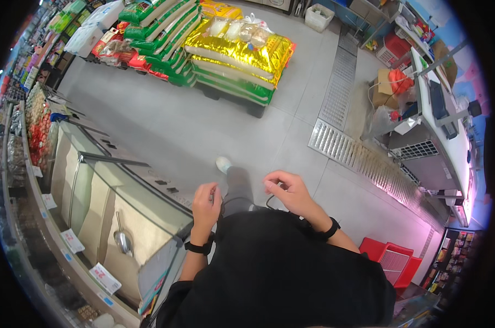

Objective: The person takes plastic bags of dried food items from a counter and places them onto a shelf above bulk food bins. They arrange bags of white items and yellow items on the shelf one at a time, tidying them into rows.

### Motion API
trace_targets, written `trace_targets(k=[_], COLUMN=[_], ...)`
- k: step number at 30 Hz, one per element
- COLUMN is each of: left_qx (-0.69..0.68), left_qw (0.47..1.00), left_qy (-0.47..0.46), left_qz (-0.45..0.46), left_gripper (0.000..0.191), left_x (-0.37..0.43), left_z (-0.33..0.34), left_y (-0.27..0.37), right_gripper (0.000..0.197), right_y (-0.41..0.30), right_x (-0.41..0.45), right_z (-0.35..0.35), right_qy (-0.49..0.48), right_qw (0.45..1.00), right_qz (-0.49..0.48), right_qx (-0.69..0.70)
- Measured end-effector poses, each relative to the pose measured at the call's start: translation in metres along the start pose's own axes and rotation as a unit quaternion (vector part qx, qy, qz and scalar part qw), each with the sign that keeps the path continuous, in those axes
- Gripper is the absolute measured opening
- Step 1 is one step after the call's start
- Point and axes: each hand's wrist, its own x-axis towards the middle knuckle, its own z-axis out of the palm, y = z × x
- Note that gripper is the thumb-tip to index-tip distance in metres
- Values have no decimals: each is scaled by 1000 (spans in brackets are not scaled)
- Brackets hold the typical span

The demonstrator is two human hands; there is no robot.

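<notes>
My left hand (205,203) hangs in front of my dark shirt, fingers curled in, with a black band on the wrist. It is nearest the glass-sided bin (140,205) to my left and touches nothing that I can see. To the right, my right hand (290,190) is loosely curled above the grey floor, with a black band on that wrist too. A thin dark cord (268,201) loops just below it; no contact with the fingers shows. Inside the bin, a metal scoop (123,241) lies on a pale loose foodstuff.
Stacked green sacks (161,39) and gold sacks (235,53) stand on a low platform ahead. A metal drain grating (354,158) crosses the floor at right, beside a white-topped counter (440,123). Red plastic baskets (389,258) sit behind on the right. Price cards (104,278) line the bin's edge.
</notes>
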Motion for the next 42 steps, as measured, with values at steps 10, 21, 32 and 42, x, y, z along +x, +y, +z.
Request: trace_targets(k=[10, 21, 32, 42], left_qx=[-34, 4, 65, 90], left_qw=[999, 984, 923, 902], left_qy=[30, 115, 232, 226], left_qz=[-16, -136, -298, -357], left_gripper=[11, 10, 14, 13], left_x=[159, 248, 328, 460], left_z=[-14, -90, -80, -57], left_y=[-65, -121, -147, -130], right_gripper=[21, 22, 44, 38], right_y=[-30, 7, 91, 136], right_x=[216, 441, 701, 849], right_z=[11, 22, -30, -51], right_qy=[-22, 20, 104, 296], right_qw=[990, 952, 925, 891], right_qz=[119, 225, 306, 341], right_qx=[75, 206, 200, 51])
